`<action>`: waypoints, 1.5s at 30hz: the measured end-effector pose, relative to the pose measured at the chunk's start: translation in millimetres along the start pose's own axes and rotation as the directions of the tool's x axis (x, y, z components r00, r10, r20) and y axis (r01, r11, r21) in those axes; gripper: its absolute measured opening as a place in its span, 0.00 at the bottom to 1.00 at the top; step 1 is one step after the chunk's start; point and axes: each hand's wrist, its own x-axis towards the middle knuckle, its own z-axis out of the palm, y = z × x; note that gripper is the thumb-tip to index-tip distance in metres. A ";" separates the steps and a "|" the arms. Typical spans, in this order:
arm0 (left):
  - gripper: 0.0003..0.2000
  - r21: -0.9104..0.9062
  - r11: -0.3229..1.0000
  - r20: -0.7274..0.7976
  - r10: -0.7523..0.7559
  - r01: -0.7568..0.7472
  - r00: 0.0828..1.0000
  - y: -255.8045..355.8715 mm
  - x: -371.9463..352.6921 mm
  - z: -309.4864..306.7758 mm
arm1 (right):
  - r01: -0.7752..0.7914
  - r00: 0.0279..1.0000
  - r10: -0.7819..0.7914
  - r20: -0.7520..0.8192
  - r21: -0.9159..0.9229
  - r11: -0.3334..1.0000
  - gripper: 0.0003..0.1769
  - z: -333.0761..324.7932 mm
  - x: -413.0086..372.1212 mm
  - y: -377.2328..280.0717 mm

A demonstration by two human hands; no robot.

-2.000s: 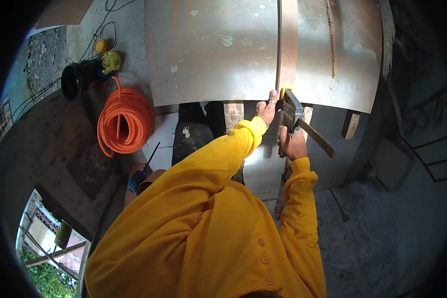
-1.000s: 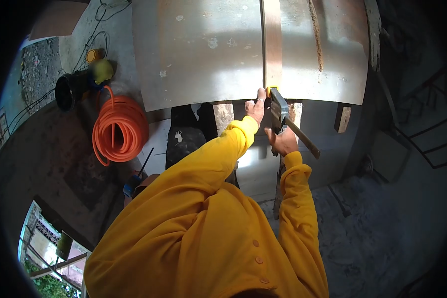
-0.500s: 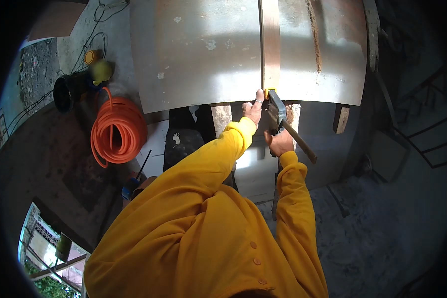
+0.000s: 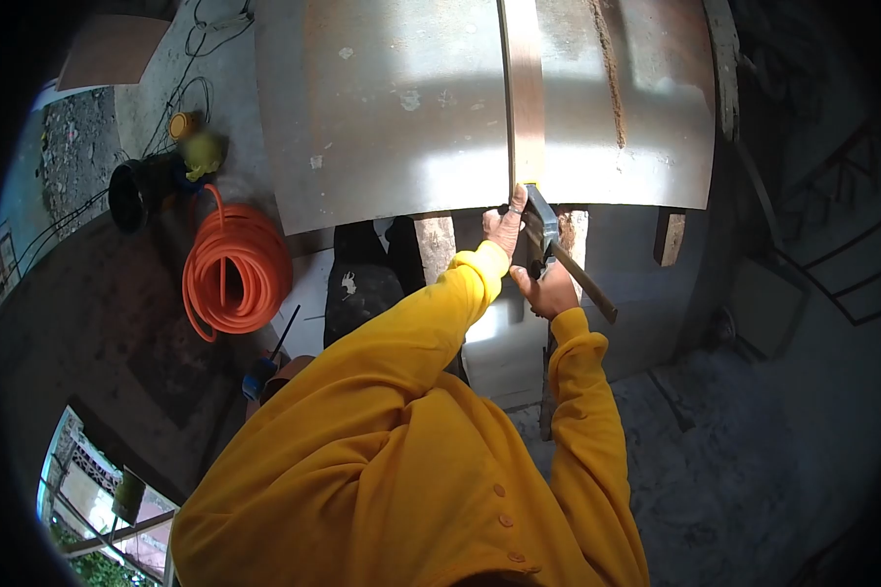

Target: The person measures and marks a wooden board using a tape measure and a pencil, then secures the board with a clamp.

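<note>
A long wooden strip (image 4: pixel 525 108) lies across a large, scuffed metallic-looking sheet (image 4: pixel 401 127), reaching its near edge. My left hand (image 4: pixel 504 231) is closed at that edge, with the thumb up against the strip's end and the other fingers partly hidden. Just right of it, a bar clamp (image 4: pixel 544 217) with a yellow pad (image 4: pixel 532 183) sits on the end of the strip. Below the sheet edge, my right hand (image 4: pixel 552 290) grips the clamp's lower part, thumb pointing up. The clamp's long bar (image 4: pixel 589 288) slants down to the right past this hand.
Left of the sheet lie a coil of orange hose (image 4: pixel 233 274), a dark bucket (image 4: pixel 127 196) and loose cables (image 4: pixel 181 83). Wooden supports (image 4: pixel 670 238) show under the sheet's near edge. A metal frame (image 4: pixel 852 279) stands in shadow at the right.
The left thumb has come closer to the clamp's yellow pad. The right hand has shifted slightly down and left on the clamp, its thumb now more visible. The view has tilted slightly.
</note>
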 end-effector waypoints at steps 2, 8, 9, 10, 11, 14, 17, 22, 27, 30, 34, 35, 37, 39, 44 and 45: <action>0.32 -0.061 0.995 0.011 -0.080 0.080 0.997 9.6 -4.8 -0.3 | -0.025 0.999 0.026 0.019 -0.025 0.999 0.41 -1.6 0.5 -7.2; 0.33 0.056 0.983 -0.167 0.179 -0.172 0.970 -10.9 2.7 8.6 | -0.089 0.953 0.191 0.235 -0.384 0.919 0.43 -0.5 12.3 -6.1; 0.32 0.093 0.975 -0.192 0.217 -0.203 0.957 -10.3 2.4 8.4 | -0.089 0.984 0.138 0.114 -0.359 0.929 0.42 3.0 5.3 -6.6; 0.33 0.067 0.988 -0.096 0.144 -0.138 0.985 1.7 -1.5 4.0 | -0.078 0.997 0.079 -0.010 -0.335 0.939 0.42 4.6 4.4 -8.3; 0.33 0.047 0.996 0.002 0.069 -0.069 0.998 13.1 -6.2 0.8 | -0.072 0.997 0.074 -0.006 -0.336 0.939 0.42 5.2 6.8 -8.2; 0.36 0.010 0.991 -0.081 0.132 -0.132 0.988 21.6 -16.9 7.1 | -0.081 0.997 0.079 -0.019 -0.326 0.942 0.41 10.6 9.6 -2.2; 0.33 0.007 0.996 -0.055 0.094 -0.094 0.994 20.5 -13.6 4.2 | -0.179 0.983 0.181 -0.006 -0.211 0.961 0.34 22.9 17.3 16.2; 0.30 -0.133 0.991 0.058 0.008 0.000 0.998 12.2 -5.7 0.9 | 0.087 0.989 -0.099 -0.112 -0.110 0.990 0.28 7.0 11.8 21.1; 0.33 -0.086 0.994 0.027 0.064 -0.062 0.998 -0.9 -5.0 3.7 | -0.061 0.995 0.052 0.083 0.108 0.992 0.33 3.8 15.4 24.7; 0.34 0.042 0.985 0.046 0.167 -0.169 0.985 1.3 -3.9 1.9 | -0.012 0.994 0.006 -0.112 -0.049 0.999 0.35 11.7 11.9 17.2; 0.35 0.085 0.982 -0.007 0.171 -0.170 0.985 13.9 -15.5 2.7 | -0.038 0.965 -0.011 -0.263 -0.181 0.983 0.36 12.6 7.0 8.3; 0.35 0.076 0.985 0.034 0.152 -0.154 0.988 5.5 -7.8 2.5 | -0.042 0.964 -0.008 -0.266 -0.183 0.982 0.36 10.4 7.5 9.7; 0.34 0.095 0.977 0.047 0.187 -0.191 0.981 13.3 -11.4 0.8 | -0.112 0.990 0.103 -0.093 -0.103 0.988 0.38 9.2 12.0 10.7; 0.34 0.112 0.965 0.013 0.236 -0.236 0.972 15.9 -12.0 1.9 | -0.071 0.993 0.055 -0.100 -0.166 0.984 0.37 14.3 15.8 16.5; 0.33 0.138 0.959 0.053 0.242 -0.247 0.969 15.8 -12.3 -1.0 | -0.149 0.989 0.149 0.003 -0.077 0.986 0.32 12.2 14.0 10.8; 0.33 0.161 0.961 0.103 0.209 -0.223 0.972 14.3 -10.1 -2.3 | -0.092 0.993 0.086 -0.077 -0.081 0.992 0.34 14.5 11.6 9.3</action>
